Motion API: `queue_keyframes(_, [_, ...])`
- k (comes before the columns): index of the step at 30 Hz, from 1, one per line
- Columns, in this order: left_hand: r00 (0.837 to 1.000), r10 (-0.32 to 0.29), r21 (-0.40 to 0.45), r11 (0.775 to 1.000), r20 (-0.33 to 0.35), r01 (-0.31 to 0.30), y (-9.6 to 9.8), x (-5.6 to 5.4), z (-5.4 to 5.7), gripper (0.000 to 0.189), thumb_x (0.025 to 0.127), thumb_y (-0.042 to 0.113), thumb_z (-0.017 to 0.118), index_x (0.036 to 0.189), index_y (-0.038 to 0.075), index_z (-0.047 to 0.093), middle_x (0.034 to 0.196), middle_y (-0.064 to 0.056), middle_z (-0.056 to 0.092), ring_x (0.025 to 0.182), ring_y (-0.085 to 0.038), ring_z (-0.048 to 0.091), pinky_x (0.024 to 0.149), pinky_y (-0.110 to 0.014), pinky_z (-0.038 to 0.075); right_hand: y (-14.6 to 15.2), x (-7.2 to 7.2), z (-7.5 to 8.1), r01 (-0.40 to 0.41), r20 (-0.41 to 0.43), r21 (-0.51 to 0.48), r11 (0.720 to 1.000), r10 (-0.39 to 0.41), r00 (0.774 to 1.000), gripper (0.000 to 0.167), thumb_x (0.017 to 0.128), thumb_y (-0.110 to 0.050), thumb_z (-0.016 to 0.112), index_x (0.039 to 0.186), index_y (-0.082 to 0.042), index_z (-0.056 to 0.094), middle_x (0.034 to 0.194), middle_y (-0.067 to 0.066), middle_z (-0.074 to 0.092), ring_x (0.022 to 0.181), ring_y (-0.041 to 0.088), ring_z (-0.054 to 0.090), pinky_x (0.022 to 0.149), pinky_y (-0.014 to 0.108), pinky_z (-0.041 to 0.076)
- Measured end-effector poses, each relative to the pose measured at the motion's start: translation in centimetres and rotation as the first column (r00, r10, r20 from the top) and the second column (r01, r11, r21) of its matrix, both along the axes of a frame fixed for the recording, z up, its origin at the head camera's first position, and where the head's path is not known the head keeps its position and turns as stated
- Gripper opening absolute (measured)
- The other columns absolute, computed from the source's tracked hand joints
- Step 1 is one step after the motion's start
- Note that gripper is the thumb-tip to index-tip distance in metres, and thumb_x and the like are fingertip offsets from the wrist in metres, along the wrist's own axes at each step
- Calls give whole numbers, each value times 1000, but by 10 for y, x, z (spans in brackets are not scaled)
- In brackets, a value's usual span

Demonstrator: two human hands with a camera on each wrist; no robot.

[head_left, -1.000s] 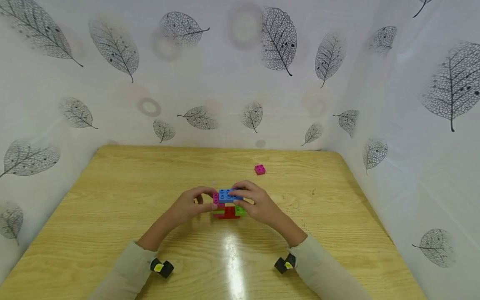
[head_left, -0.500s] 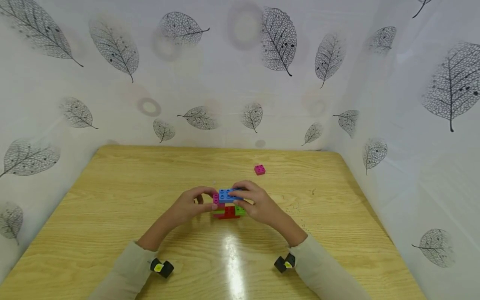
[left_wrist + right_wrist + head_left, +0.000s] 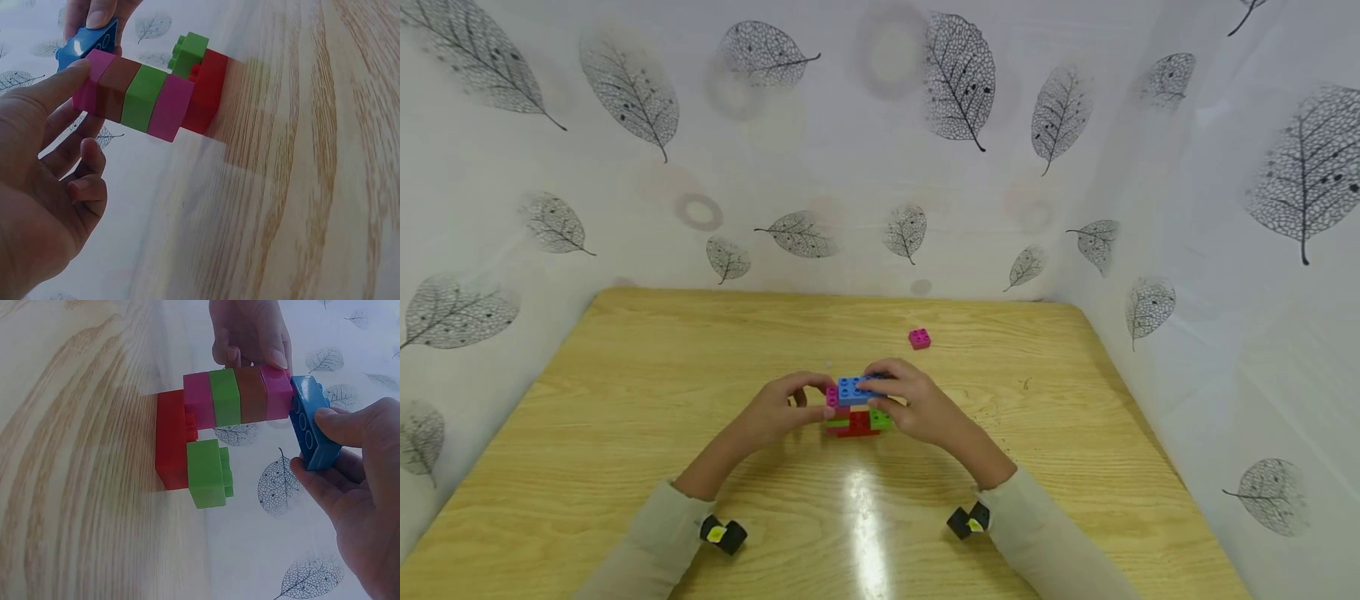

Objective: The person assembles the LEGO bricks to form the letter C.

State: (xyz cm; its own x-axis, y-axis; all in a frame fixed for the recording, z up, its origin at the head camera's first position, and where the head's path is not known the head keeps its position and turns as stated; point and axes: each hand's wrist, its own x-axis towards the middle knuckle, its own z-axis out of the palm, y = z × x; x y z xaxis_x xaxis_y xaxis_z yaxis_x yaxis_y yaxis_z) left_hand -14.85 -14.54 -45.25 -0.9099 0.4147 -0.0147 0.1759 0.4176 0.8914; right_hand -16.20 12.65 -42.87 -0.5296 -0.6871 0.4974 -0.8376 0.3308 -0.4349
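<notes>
A small tower of toy building bricks stands on the table, between both hands. At its base lies a long red brick (image 3: 170, 440). One end bears a column of a pink brick (image 3: 198, 401), a green brick (image 3: 225, 397), a brown brick (image 3: 252, 394) and a top pink brick (image 3: 276, 394); a second green brick (image 3: 206, 475) sits on the other end. My left hand (image 3: 781, 410) pinches the top pink brick between thumb and finger. My right hand (image 3: 917, 404) grips a blue brick (image 3: 312, 425), tilted against the column's top and reaching out over the second green brick.
A loose pink brick (image 3: 919, 338) lies farther back on the wooden table (image 3: 700, 342). White curtains (image 3: 850, 167) printed with leaves hang behind and along both sides. Black wrist cameras (image 3: 724, 535) show at both cuffs.
</notes>
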Motion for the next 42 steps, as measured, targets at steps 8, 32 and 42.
queue_keyframes(8, [1000, 8, -10, 1000, -6, -8, -1, -1, -1, 39, 91, 44, 74, 126, 28, 66, 115, -10, 64, 84, -25, 52, 57, -30, 46, -2, 2, 4, 2, -43, 36, 999, -1, 999, 28, 88, 1, 74, 116, -3, 75, 122, 16, 62, 111, 26, 59, 86, 31, 55])
queue_keyframes(32, [1000, -2, -11, 1000, -14, 2, 0, -1, -2, 39, 92, 44, 72, 127, 28, 65, 117, -10, 63, 84, -24, 52, 57, -30, 47, -3, 4, 8, 13, -96, 73, 997, -6, 995, 27, 88, 0, 75, 114, -4, 76, 120, 15, 63, 107, 24, 60, 84, 30, 55])
queue_keyframes(42, [1000, -4, -4, 1000, -25, 4, 0, 2, 1, 40, 93, 42, 72, 128, 25, 66, 117, -2, 63, 89, -24, 52, 61, -30, 48, 2, 5, 6, 21, 12, 66, 998, -22, 1000, 26, 92, -10, 74, 118, -8, 73, 123, 10, 63, 113, 22, 60, 89, 31, 55])
